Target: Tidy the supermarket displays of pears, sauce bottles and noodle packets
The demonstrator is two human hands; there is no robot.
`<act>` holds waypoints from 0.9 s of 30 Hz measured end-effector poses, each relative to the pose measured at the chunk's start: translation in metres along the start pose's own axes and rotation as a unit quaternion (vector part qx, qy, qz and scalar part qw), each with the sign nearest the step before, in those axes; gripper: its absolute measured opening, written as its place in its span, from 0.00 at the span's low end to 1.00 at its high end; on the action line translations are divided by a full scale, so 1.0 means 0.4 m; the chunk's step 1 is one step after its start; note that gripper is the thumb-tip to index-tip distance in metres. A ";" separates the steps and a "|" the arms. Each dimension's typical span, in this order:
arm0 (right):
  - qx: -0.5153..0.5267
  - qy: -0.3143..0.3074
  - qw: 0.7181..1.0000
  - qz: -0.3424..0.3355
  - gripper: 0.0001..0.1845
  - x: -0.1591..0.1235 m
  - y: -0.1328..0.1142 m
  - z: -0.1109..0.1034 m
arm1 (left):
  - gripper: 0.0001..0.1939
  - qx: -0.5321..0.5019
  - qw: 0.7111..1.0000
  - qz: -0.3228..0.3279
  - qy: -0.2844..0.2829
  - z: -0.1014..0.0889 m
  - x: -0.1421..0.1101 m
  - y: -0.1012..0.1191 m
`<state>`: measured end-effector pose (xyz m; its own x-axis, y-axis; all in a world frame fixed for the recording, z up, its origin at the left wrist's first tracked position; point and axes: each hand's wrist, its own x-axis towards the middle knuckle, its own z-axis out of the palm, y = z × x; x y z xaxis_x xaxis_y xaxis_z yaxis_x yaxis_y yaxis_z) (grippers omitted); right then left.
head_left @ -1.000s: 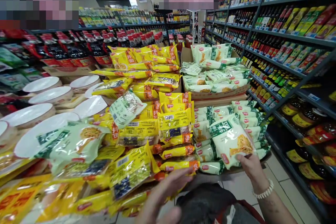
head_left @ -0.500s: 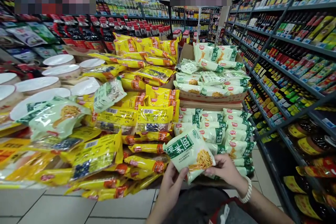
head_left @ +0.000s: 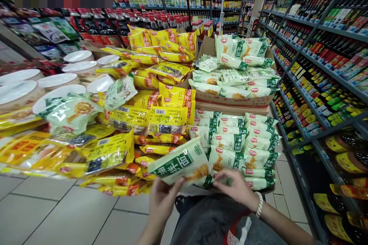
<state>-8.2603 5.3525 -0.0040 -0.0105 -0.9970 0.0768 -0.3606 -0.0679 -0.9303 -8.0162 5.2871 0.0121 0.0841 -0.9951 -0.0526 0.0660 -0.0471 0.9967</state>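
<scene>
My left hand (head_left: 165, 195) grips a pale green noodle packet (head_left: 184, 162) by its lower edge, thumb over the front. The packet is tilted, with a dark green band and a picture of noodles facing up. Just right of it is my right hand (head_left: 237, 189), off the packet, its fingers loosely curled with a gap between thumb and fingers. Behind that hand stand rows of similar green noodle packets (head_left: 227, 157). Yellow noodle packets (head_left: 166, 120) are piled beyond and left of the held one.
An upper carton (head_left: 244, 101) holds more green packets. White-lidded tubs (head_left: 59, 80) and a loose green packet (head_left: 76, 113) lie at left. Tall shelves (head_left: 324, 57) of bottles and bags line the right side. Tiled floor (head_left: 57, 214) shows below the display.
The held packet has moved left and tilted flatter in my left hand. My right hand has let go of its right edge. The view has shifted slightly.
</scene>
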 end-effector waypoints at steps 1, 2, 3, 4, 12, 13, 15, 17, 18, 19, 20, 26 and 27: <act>-0.076 0.064 0.995 -0.028 0.12 0.008 0.004 -0.017 | 0.25 0.023 0.997 0.063 0.022 -0.009 0.024 0.025; -0.153 0.118 0.980 -0.047 0.11 0.017 0.009 -0.037 | 0.24 0.059 0.990 0.126 0.026 -0.016 0.050 0.053; -0.224 0.151 0.961 -0.054 0.12 0.028 0.014 -0.058 | 0.22 0.107 0.978 0.181 0.003 -0.019 0.075 0.082; -0.287 0.155 0.944 -0.048 0.14 0.038 0.020 -0.077 | 0.20 0.163 0.961 0.221 -0.045 -0.018 0.100 0.111; -0.427 0.007 0.904 -0.006 0.20 0.083 0.047 -0.137 | 0.24 0.545 0.667 0.238 -0.448 0.095 0.241 0.175; -0.422 0.012 0.907 -0.010 0.20 0.086 0.046 -0.146 | 0.24 0.574 0.638 0.236 -0.455 0.107 0.251 0.167; -0.415 0.021 0.910 -0.014 0.19 0.092 0.041 -0.163 | 0.25 0.609 0.604 0.240 -0.455 0.126 0.269 0.152; -0.414 0.017 0.910 -0.008 0.20 0.097 0.034 -0.171 | 0.25 0.619 0.595 0.250 -0.447 0.136 0.288 0.146; -0.417 0.011 0.909 -0.001 0.21 0.099 0.030 -0.171 | 0.25 0.623 0.595 0.255 -0.438 0.140 0.298 0.145; -0.424 0.004 0.906 0.009 0.22 0.101 0.027 -0.167 | 0.25 0.628 0.597 0.258 -0.426 0.144 0.307 0.146; -0.433 -0.003 0.901 0.021 0.22 0.103 0.024 -0.161 | 0.24 0.635 0.599 0.259 -0.414 0.148 0.315 0.145; -0.465 -0.019 0.882 0.076 0.21 0.101 0.007 -0.125 | 0.21 0.680 0.558 0.302 -0.368 0.193 0.317 0.118; -0.467 -0.018 0.880 0.084 0.21 0.100 0.004 -0.124 | 0.21 0.689 0.555 0.312 -0.347 0.202 0.310 0.111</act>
<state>-8.3074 5.3142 0.0152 -0.1128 -0.9918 -0.0598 -0.9665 0.1235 -0.2249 -8.0831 5.1546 0.0550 -0.7712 -0.6268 -0.1115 -0.6237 0.7789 -0.0649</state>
